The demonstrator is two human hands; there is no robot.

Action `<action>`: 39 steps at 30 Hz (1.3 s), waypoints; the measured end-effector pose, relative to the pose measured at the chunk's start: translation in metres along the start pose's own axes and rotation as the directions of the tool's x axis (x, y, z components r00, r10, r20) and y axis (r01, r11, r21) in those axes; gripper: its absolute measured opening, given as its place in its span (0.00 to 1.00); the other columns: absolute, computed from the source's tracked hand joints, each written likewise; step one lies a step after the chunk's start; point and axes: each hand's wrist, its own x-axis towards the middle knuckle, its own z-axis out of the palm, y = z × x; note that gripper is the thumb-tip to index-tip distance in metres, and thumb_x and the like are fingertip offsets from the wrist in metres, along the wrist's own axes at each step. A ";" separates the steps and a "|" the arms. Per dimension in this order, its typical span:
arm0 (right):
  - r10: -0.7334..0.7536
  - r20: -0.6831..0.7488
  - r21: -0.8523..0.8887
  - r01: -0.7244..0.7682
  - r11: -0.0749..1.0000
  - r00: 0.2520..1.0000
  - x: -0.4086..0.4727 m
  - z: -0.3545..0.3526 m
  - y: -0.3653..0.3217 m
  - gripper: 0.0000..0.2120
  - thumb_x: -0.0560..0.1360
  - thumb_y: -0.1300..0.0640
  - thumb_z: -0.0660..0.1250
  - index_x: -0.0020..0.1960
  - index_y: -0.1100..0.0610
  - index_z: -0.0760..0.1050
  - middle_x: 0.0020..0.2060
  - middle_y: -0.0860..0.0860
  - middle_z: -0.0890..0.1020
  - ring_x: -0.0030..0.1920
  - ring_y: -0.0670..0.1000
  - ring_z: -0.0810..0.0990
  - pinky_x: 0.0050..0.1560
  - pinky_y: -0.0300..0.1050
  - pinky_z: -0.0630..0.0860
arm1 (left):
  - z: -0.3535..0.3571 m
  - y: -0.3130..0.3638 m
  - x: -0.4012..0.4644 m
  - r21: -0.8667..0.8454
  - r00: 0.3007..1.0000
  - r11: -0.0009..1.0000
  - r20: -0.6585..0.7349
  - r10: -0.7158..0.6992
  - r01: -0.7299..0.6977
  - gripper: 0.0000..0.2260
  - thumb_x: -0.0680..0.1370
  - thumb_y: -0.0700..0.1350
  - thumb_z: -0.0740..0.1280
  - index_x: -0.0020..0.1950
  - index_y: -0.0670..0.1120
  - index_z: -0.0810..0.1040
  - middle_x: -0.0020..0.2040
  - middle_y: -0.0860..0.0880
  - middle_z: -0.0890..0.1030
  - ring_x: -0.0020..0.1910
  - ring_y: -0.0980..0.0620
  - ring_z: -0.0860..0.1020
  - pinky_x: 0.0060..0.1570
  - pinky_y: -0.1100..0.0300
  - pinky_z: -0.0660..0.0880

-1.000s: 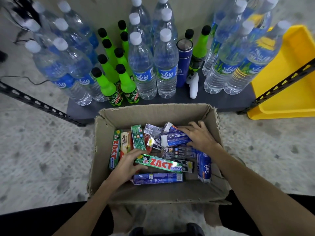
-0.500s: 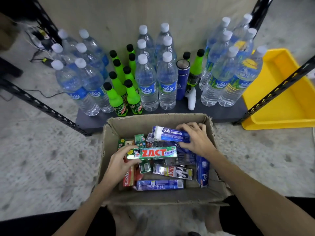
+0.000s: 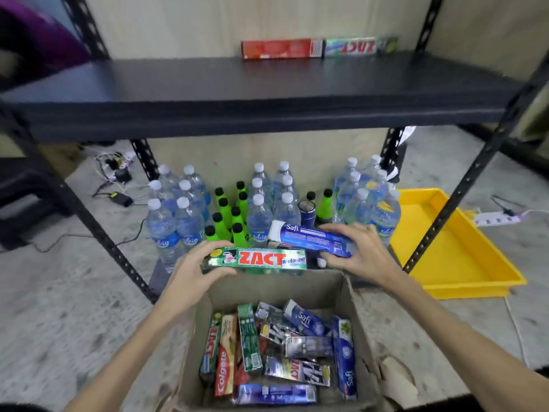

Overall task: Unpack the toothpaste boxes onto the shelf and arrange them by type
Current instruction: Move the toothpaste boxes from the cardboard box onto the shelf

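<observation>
Overhead, the dark shelf [image 3: 237, 84] lies up and forward of both hands, with a red box [image 3: 280, 49] and a Zact box [image 3: 359, 46] set end to end at its back. Below, the cardboard carton [image 3: 353, 295] holds the remaining boxes. Left hand [image 3: 190, 270] grips the green Zact box [image 3: 261, 259], right hand [image 3: 361, 251] the blue Safi box [image 3: 312, 237], both crosswise.

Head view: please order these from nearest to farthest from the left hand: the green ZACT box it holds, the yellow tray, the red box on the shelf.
1. Green ZACT box: gripped by the left hand, above the carton.
2. Red box: up at the back of the shelf.
3. Yellow tray: on the floor, far right.
</observation>
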 end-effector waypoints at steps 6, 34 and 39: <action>-0.108 -0.150 0.023 0.112 0.993 0.983 0.031 -0.094 -0.040 0.22 0.69 0.42 0.75 0.62 0.43 0.78 0.50 0.35 0.83 0.50 0.43 0.81 0.57 0.60 0.74 | -0.057 0.079 0.029 0.030 0.978 0.983 -0.102 0.184 -0.182 0.20 0.70 0.61 0.76 0.61 0.63 0.78 0.59 0.63 0.81 0.59 0.57 0.79 0.56 0.51 0.77; 0.074 -0.062 -0.485 -0.095 0.870 0.995 0.206 -0.263 0.015 0.21 0.82 0.40 0.60 0.74 0.37 0.67 0.69 0.42 0.75 0.70 0.48 0.64 0.67 0.53 0.51 | -0.126 0.174 0.250 -0.067 0.968 0.995 -0.246 0.051 -0.069 0.19 0.70 0.41 0.81 0.53 0.57 0.79 0.55 0.56 0.83 0.55 0.54 0.81 0.55 0.53 0.79; 0.135 -0.116 -0.433 -0.172 0.885 0.984 0.232 -0.253 0.038 0.22 0.82 0.42 0.60 0.75 0.36 0.65 0.72 0.47 0.72 0.73 0.53 0.62 0.70 0.58 0.52 | -0.117 0.170 0.275 0.017 0.980 0.998 -0.187 0.065 -0.063 0.16 0.69 0.44 0.81 0.50 0.55 0.78 0.60 0.56 0.82 0.58 0.53 0.80 0.60 0.48 0.78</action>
